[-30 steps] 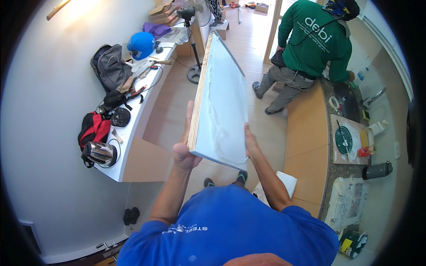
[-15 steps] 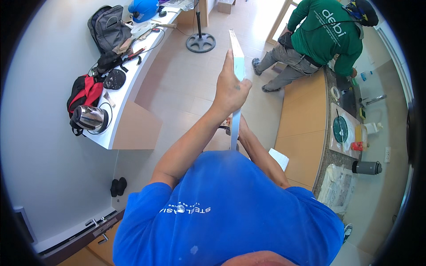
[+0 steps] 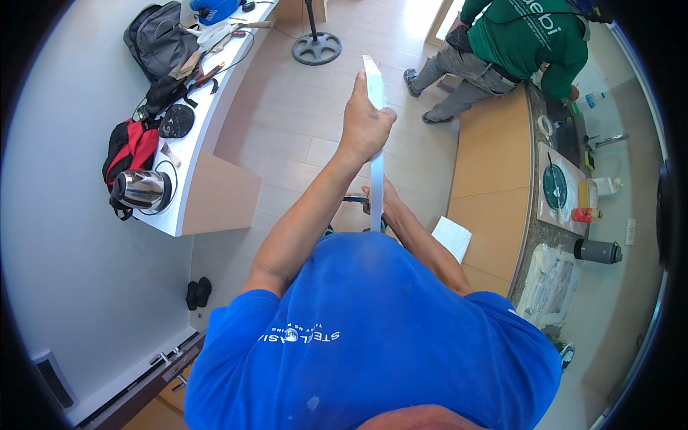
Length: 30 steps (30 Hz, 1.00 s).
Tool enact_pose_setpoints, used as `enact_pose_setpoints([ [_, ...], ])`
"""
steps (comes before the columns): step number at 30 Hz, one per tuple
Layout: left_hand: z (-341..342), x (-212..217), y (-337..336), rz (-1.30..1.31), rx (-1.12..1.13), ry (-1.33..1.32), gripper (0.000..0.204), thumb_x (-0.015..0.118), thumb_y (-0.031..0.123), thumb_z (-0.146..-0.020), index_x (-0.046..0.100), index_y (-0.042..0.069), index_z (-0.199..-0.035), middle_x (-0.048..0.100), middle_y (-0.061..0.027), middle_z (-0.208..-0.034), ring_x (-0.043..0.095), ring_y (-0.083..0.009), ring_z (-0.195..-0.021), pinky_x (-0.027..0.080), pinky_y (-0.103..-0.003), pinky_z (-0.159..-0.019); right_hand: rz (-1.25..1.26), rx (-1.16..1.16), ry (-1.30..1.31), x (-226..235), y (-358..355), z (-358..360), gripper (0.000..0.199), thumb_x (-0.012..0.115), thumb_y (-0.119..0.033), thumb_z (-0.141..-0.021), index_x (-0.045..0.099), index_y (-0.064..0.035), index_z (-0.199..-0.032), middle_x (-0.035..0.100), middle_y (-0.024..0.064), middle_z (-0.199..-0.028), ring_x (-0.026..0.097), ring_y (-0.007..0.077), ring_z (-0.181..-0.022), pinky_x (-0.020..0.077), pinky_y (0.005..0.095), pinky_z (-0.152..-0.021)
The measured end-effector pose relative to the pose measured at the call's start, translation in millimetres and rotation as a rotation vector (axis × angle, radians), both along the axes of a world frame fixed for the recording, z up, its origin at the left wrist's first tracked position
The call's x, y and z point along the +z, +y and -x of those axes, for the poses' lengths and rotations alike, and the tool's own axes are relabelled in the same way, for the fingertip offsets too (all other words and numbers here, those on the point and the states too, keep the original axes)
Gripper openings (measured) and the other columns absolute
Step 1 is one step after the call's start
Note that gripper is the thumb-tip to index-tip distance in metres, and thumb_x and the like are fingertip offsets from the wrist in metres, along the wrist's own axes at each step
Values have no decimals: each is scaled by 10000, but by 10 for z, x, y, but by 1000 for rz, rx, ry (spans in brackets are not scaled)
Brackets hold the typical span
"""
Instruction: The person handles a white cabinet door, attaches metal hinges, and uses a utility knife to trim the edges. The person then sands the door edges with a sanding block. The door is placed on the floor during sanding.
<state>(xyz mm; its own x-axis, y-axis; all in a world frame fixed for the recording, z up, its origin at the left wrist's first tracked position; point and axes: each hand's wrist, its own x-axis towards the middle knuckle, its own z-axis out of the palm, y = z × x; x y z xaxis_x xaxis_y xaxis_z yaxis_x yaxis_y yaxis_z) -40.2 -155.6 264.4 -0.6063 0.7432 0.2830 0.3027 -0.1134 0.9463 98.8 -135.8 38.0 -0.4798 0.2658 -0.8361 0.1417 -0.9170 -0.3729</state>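
Observation:
A narrow white board (image 3: 377, 190) stands on edge in front of my chest, reaching away from me. My left hand (image 3: 363, 122) is closed on its far part, with the thumb against one face and the fingers hidden behind. Lower down, my right hand (image 3: 388, 195) is on the board's right side and partly covered by it. Its fingertips show left of the board, curled at a dark, bar-shaped tool (image 3: 355, 198). Too little of that tool shows to tell its kind.
At left, a white counter (image 3: 159, 218) holds a steel kettle (image 3: 142, 190), bags and tools. A person in green (image 3: 527, 43) stands at the right-hand counter (image 3: 527, 215), near the sink. A white panel (image 3: 452, 239) leans by the cabinets. A stand's round base (image 3: 317, 49) is ahead.
The board and my left hand have shifted slightly left. More of the dark tool shows beside the board. The whole view has moved a little, and the person in green sits higher in it.

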Motion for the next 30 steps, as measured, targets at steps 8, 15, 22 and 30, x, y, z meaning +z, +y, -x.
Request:
enact_pose_setpoints([
  [8, 30, -98, 40, 15, -24, -113, 834, 631, 8, -813, 300, -85, -1573, 685, -236, -1109, 704, -292, -954, 565, -380, -863, -3, -72, -18, 13, -40, 29, 583, 400, -617, -1099, 632, -125, -1307, 702, 74, -1090, 654, 215, -882, 595, 413, -716],
  [15, 25, -79, 47, 48, -21, -93, 835, 628, 4, -810, 304, -74, -1575, 678, -234, -1122, 700, -284, -963, 562, -378, -862, -60, -32, -79, 193, -97, 47, 607, 379, -599, -1108, 585, -104, -1393, 685, 109, -1190, 655, 239, -982, 598, 441, -810],
  [22, 48, -165, 51, 30, 4, -106, 843, 633, 4, -811, 302, -76, -1582, 677, -241, -1143, 699, -282, -972, 562, -368, -870, -54, 6, -99, 224, -108, 49, 611, 355, -577, -1116, 556, -94, -1432, 670, 133, -1245, 654, 253, -1038, 592, 447, -853],
  [30, 5, -226, 90, 102, -31, -60, 865, 673, 14, -808, 286, -133, -1568, 551, -356, -1413, 592, -396, -1311, 447, -399, -1138, -54, 17, -68, -205, -97, 25, 610, 395, -700, -1047, 597, -145, -1201, 651, 103, -911, 635, 252, -702, 511, 480, -503],
])
